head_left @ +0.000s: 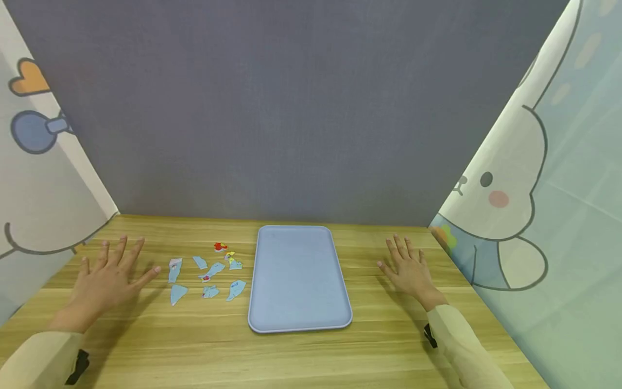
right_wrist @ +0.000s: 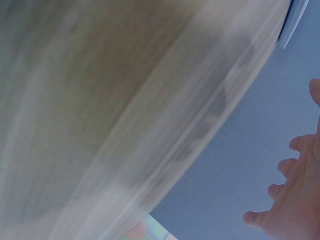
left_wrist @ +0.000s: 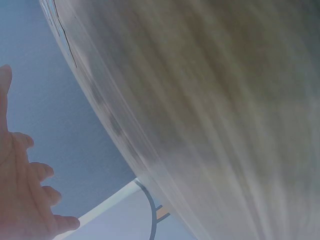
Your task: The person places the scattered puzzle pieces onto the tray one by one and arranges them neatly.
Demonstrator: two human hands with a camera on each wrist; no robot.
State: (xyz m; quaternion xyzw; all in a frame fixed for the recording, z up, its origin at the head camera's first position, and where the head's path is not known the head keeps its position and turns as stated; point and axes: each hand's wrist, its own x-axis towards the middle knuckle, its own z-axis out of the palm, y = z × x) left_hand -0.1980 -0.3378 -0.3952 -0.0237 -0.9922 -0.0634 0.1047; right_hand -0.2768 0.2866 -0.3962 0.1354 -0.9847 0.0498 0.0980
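- At the far left, a pale cloth (head_left: pixel 48 189) is seen, by which an orange heart (head_left: pixel 30 79) and a blue rounded shape (head_left: pixel 34 132) are carried as prints.
- The left hand (head_left: pixel 109 281) is held above the worktop (head_left: pixel 184 346), its fingers spread and straight; in the left wrist view it is seen apart from the wooden surface. The forearm is covered by a pale sleeve (head_left: pixel 39 356), and a dark object (head_left: pixel 78 367) is worn at the wrist.
- Between the left hand and the tray, flat irregular pieces are scattered on the worktop. Nearest to the left thumb, a pale blue piece with a pinkish top (head_left: pixel 175 271) is found, with a roughly triangular blue piece (head_left: pixel 178 294) just below it.
- Farther right, a blue piece with a red patch (head_left: pixel 214 271) is seen, and a small red piece (head_left: pixel 220 247) is placed above it. Yellow and blue parts are shown beside these; whether they are joined cannot be told.
- Just beside the rightmost blue piece (head_left: pixel 236 290), a light blue-grey tray (head_left: pixel 301 281) is set flat, with a grey backdrop (head_left: pixel 282 108) behind.
- The right hand (head_left: pixel 407 267) is likewise held over the worktop, fingers extended and apart.
- At the far right, a rabbit (head_left: pixel 515 200) is printed on the cloth.
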